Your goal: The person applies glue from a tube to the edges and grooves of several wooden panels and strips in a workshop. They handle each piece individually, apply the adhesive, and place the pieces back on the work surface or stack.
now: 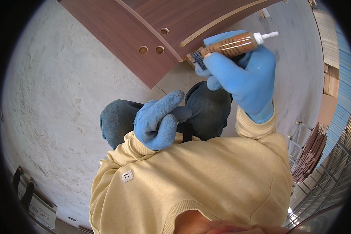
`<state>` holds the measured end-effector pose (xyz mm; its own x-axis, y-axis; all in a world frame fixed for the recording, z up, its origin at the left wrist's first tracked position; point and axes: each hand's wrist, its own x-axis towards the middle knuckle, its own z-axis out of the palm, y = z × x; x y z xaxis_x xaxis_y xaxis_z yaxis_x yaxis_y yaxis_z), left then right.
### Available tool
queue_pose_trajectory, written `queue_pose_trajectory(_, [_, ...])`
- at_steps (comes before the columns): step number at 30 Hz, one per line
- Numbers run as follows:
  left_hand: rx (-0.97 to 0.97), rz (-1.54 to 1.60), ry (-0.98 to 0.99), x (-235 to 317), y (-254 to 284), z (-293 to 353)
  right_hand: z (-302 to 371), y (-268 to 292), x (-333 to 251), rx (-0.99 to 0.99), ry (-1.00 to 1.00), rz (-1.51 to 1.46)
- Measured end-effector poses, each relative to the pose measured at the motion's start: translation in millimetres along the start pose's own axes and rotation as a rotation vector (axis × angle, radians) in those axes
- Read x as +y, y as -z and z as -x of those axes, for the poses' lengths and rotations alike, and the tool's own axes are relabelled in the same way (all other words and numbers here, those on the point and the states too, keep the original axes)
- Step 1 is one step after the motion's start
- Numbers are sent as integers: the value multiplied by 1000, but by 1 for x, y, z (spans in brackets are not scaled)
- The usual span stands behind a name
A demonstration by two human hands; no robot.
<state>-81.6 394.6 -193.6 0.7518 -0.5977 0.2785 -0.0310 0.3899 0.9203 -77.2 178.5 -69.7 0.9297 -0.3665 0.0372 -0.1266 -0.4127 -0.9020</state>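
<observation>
My right hand point(249, 74), in a blue work glove, is wrapped round a squeeze tube point(234, 44) with brown contents. The tube's white nozzle point(267, 36) points right, away from the panel. Its flat, dark-patterned tail end lies close to the corner of a reddish-brown wood panel assembly point(117, 37); I cannot tell whether they touch. My left hand point(156, 121), gloved the same way, hovers over my knees. Its forefinger is stretched out and its thumb stands apart, the other fingers being partly hidden. Nothing shows in it.
Round holes point(143, 50) sit in the panel near its close end, and a pale bare-wood strip point(214, 24) curves along it. Grey concrete floor point(58, 89) surrounds it. On the right are a metal rack point(298, 132), stacked brown strips point(312, 154) and blue sheeting point(345, 78).
</observation>
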Motion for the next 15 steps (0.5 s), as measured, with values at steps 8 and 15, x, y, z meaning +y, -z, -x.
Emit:
queue_pose_trajectory(8, [-21,-26,-28,-1,3,-1,-2,-8,13,-28,58,34])
queue_pose_trajectory(15, [-1,1,-32,-3,0,0,-9,5,8,-17,-20,46])
